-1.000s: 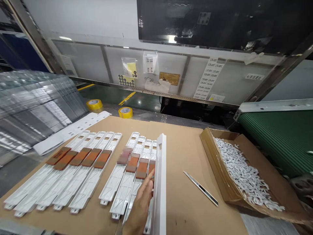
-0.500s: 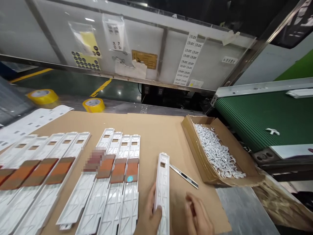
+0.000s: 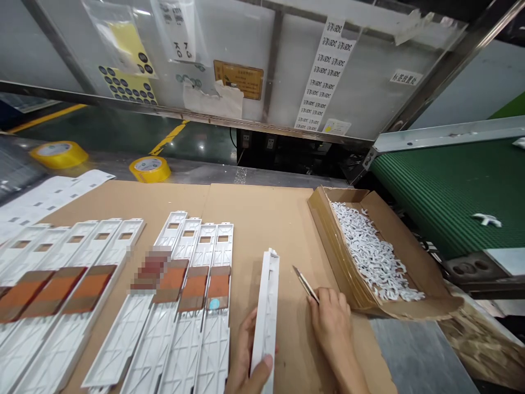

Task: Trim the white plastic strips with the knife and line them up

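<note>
My left hand (image 3: 251, 355) is closed around a long white plastic strip (image 3: 266, 317), held nearly upright and turned partly onto its side at the bottom middle. To its right, my right hand (image 3: 331, 320) has its fingers closed over a slim metal utility knife (image 3: 305, 284). The knife's tip points up and left, and the rest of it is hidden under the hand. Left of my hands lies a row of similar white strips (image 3: 205, 339), each with an orange-brown pad (image 3: 192, 288) across its middle. One pad carries a round blue sticker (image 3: 214, 303).
An open cardboard box (image 3: 334, 249) of small white plastic clips (image 3: 369, 251) stands at right, beside a green conveyor belt (image 3: 447, 191). Two yellow tape rolls (image 3: 150, 169) sit along the back edge. Cardboard sheeting (image 3: 262, 213) covers the table. A label sheet (image 3: 57, 191) lies at left.
My right hand has moved onto the utility knife and closed on it. The strip in my left hand has turned to show more of its side. The view has shifted slightly.
</note>
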Motion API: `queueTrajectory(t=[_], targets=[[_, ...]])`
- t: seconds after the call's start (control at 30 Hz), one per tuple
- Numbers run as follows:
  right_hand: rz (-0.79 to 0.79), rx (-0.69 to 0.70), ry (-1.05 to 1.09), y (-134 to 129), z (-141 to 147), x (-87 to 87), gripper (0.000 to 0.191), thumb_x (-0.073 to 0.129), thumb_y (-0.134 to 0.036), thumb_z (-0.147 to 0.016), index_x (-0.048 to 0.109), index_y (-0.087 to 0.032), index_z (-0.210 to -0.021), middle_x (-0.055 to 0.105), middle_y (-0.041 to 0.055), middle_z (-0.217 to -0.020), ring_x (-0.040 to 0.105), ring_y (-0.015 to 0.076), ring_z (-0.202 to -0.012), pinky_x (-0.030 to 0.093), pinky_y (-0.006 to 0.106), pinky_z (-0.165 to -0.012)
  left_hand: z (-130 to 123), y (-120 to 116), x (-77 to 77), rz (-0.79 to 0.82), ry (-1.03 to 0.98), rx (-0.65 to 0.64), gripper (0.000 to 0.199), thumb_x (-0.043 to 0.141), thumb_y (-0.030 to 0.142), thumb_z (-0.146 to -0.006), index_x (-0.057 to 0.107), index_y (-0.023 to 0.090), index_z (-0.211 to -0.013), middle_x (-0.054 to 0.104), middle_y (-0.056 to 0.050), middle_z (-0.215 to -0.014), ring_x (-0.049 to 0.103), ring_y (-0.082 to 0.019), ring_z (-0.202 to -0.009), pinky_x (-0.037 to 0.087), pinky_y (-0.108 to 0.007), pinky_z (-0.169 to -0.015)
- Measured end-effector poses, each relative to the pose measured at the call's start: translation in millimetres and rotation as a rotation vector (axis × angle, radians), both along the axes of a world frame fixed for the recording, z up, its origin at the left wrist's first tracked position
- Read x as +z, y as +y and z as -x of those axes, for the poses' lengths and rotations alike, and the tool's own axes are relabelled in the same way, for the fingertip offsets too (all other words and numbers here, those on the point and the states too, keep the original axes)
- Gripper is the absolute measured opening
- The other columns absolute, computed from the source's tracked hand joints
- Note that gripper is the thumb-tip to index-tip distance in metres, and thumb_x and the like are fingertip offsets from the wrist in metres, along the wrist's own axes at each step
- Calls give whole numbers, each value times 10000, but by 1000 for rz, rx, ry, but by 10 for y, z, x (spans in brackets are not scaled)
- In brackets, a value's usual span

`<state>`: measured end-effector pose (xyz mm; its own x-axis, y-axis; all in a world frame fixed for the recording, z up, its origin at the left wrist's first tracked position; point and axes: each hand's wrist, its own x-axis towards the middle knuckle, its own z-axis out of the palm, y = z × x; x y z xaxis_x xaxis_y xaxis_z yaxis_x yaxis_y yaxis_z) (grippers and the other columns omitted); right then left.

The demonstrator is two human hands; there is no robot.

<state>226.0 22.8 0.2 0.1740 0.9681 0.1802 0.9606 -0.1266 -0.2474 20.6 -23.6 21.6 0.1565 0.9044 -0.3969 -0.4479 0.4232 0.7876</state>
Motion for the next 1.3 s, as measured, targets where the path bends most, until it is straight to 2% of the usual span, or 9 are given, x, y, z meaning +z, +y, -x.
queueTrajectory(t=[0.17,0.3,0.4,0.6,0.77,0.83,1.0,1.17,1.3], targets=[[-2,-69,215,-118,-23,131,276,294,-417,-936,460,-196,-945,613,54,-753,591,188,-638,443,272,-548,66,12,50,-53,85,-45,540,504,425,-801,378,226,-1286,443,-109,-1339,367,-298,-1260,314,-403,-1014],[11,-118,581,-218,73,265,394,342,-448,-926,405,-189,-1216,629,51,-852,620,160,-693,488,251,-635,112,20,79,-152,483,-109,665,601,282,-708,371,212,-1328,396,-116,-1362,312,-311,-1279,194,-425,-1070],[-2,-160,846,-270,180,350,386,408,-475,-898,445,-199,-1165,608,44,-845,591,158,-685,482,266,-662,111,14,75,-217,707,-132,702,612,201,-653,411,196,-1326,454,-130,-1277,353,-334,-1230,197,-434,-1054],[27,-126,1058,-391,318,415,308,467,-473,-875,504,-194,-1001,571,20,-780,536,133,-638,454,239,-616,53,-90,17,-284,772,-3,765,611,194,-661,338,165,-1375,495,-139,-1163,443,-332,-1098,299,-381,-952],[67,-164,1196,-510,442,408,418,558,-482,-822,537,-172,-1102,564,-4,-706,498,123,-574,436,229,-564,70,-150,39,-356,829,-28,743,600,189,-671,348,183,-1370,496,-123,-1132,448,-309,-1074,331,-383,-922],[60,-152,1263,-527,562,430,493,641,-451,-767,531,-172,-1158,614,23,-806,551,147,-664,461,246,-628,74,-174,81,-357,835,-64,748,603,209,-677,333,154,-1373,488,-140,-1131,456,-306,-1070,349,-393,-914],[42,-38,1519,-493,920,571,349,643,-375,-788,575,-186,-1073,654,69,-976,600,202,-861,469,321,-789,118,-242,216,-319,704,-116,797,685,254,-619,382,132,-1347,465,-183,-1229,410,-352,-1179,295,-439,-1004],[34,-59,1697,-420,1059,764,340,677,-390,-754,608,-160,-995,591,-10,-667,432,74,-463,365,189,-430,355,-266,327,-123,101,-190,619,645,453,-708,501,196,-1252,566,-124,-1218,500,-304,-1132,357,-387,-969],[42,-82,1761,-325,1159,893,355,703,-443,-709,612,-148,-884,341,-108,-441,241,31,-380,225,151,-361,564,-338,435,66,-106,-316,567,514,582,-767,591,163,-1143,685,-108,-966,612,-266,-928,440,-350,-807]])
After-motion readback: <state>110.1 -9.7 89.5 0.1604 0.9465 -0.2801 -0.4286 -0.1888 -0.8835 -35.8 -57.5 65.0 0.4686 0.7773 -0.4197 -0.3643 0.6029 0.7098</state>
